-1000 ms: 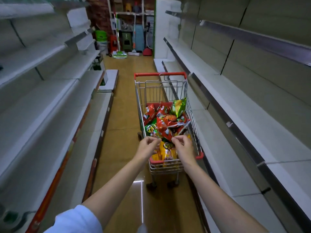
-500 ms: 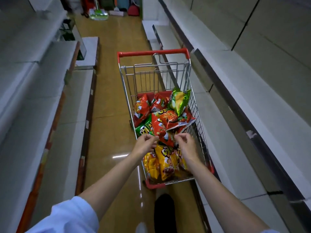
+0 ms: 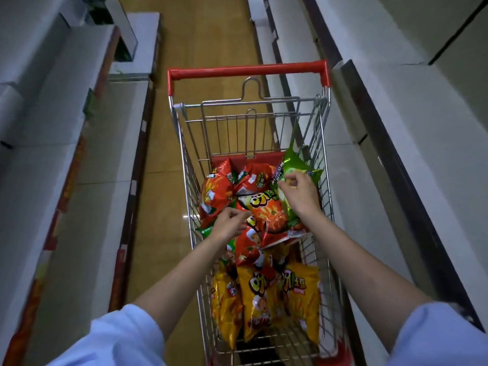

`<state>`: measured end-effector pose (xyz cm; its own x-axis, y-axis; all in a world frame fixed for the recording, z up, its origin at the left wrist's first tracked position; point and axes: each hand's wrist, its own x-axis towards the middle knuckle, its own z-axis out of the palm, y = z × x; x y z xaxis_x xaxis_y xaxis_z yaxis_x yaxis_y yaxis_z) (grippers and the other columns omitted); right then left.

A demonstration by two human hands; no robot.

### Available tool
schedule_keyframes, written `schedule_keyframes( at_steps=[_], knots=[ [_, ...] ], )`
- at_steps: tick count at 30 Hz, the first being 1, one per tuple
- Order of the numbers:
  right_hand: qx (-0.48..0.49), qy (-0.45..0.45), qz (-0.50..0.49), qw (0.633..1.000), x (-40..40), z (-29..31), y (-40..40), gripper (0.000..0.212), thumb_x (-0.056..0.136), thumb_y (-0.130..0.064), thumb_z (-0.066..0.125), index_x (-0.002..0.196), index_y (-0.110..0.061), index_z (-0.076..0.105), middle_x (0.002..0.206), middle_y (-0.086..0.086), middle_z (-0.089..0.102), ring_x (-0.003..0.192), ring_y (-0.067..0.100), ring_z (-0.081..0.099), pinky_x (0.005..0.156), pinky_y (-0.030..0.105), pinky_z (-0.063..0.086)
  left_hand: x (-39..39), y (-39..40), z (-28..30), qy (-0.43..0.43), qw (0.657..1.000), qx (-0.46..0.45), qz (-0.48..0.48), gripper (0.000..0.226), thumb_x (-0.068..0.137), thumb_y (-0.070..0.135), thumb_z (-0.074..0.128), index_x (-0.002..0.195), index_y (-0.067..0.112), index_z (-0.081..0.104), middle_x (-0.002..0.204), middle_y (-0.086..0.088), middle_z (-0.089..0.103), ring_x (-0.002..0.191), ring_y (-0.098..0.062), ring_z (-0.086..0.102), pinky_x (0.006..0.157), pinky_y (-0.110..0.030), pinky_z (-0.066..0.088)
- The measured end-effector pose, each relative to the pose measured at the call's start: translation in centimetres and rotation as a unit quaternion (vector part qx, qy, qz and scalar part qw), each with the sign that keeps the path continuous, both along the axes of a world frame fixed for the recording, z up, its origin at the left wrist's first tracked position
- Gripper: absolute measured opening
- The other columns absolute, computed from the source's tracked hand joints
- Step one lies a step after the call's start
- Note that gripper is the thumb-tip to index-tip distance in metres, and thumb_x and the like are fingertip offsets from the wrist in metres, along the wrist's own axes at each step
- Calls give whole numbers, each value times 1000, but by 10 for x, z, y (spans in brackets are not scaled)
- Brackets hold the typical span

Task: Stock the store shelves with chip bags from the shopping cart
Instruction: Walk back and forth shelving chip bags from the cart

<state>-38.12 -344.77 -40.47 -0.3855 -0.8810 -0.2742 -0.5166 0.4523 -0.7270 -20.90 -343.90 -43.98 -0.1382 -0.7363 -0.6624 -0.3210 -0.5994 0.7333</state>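
Head view, right hand [image 3: 299, 192] over green chip bag [image 3: 297, 165]

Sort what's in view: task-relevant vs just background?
Task-relevant:
shopping cart
red chip bags
yellow chip bags
green chip bag, under the right hand
left hand, over the red bags
right-side shelves
left-side shelves

Background:
floor
dark object, far left shelf

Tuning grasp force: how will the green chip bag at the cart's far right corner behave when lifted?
The green chip bag looks puffed, so probably light and crushable. Its glossy film may slip and crumple under the right hand. It leans on the cart wires, so it may flop.
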Motion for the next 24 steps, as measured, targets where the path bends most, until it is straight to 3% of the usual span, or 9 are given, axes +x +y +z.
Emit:
schedule_keyframes(
  at_steps=[2, 5, 7, 9, 11, 13, 20, 24],
  knots=[
    [8, 34, 27, 999, -11, -3, -25, 27, 94, -25, 60, 117, -11, 58, 132, 7, 47, 123, 21, 48, 104, 30, 37, -9, -12, -15, -25, 1000, 11, -1, 22, 93, 33, 59, 94, 13, 51, 99, -6, 58, 92, -19, 58, 83, -34, 46],
    [10, 129, 79, 988, -24, -10, -56, 32, 93, -23, 60, 122, -12, 56, 137, 6, 43, 127, 20, 41, 100, 23, 31, -18, -22, -38, -66, 997, 36, -6, 24, 92, 31, 61, 87, 11, 49, 85, -2, 51, 78, -13, 50, 75, -34, 40],
    [49, 219, 112, 968, -31, -17, -74, 44, 93, -29, 60, 131, -10, 51, 141, 9, 40, 132, 23, 37, 106, 33, 33, -22, -27, -54, -81, 995, 57, -18, 30, 91, 29, 63, 73, 14, 44, 71, -1, 43, 64, -12, 41, 68, -34, 34],
    [125, 280, 127, 943, -38, -25, -87, 65, 91, -42, 60, 141, -6, 40, 147, 15, 35, 135, 29, 34, 108, 42, 35, -22, -31, -67, -105, 991, 83, -26, 31, 89, 28, 65, 72, 17, 41, 72, 0, 41, 67, -13, 41, 67, -33, 35],
    [197, 275, 117, 934, -45, -34, -97, 86, 86, -53, 62, 148, -6, 26, 152, 19, 28, 139, 34, 31, 109, 46, 34, -22, -33, -78, -133, 984, 111, -31, 32, 86, 31, 68, 101, 12, 47, 102, -6, 48, 97, -21, 50, 83, -35, 45],
    [240, 260, 112, 929, -53, -45, -104, 98, 82, -59, 64, 152, -8, 17, 155, 20, 22, 141, 37, 28, 109, 48, 33, -22, -35, -96, -161, 976, 141, -35, 71, 81, 36, 73, 131, 6, 33, 132, -15, 42, 122, -33, 45, 100, -45, 44],
    [325, 191, 109, 920, -70, -73, -105, 115, 74, -60, 72, 154, -15, 3, 157, 20, 20, 140, 40, 30, 111, 53, 33, -25, -32, -121, -195, 959, 197, -59, 118, 67, 52, 80, 147, 5, 8, 151, -22, 24, 137, -40, 32, 108, -51, 38],
    [334, 155, 109, 923, -73, -70, -97, 121, 74, -54, 74, 154, -12, -6, 154, 18, 31, 139, 38, 34, 111, 49, 35, -23, -29, -123, -208, 953, 195, -100, 118, 64, 40, 86, 144, 6, 6, 149, -25, 28, 133, -43, 37, 103, -54, 43]
  ],
)
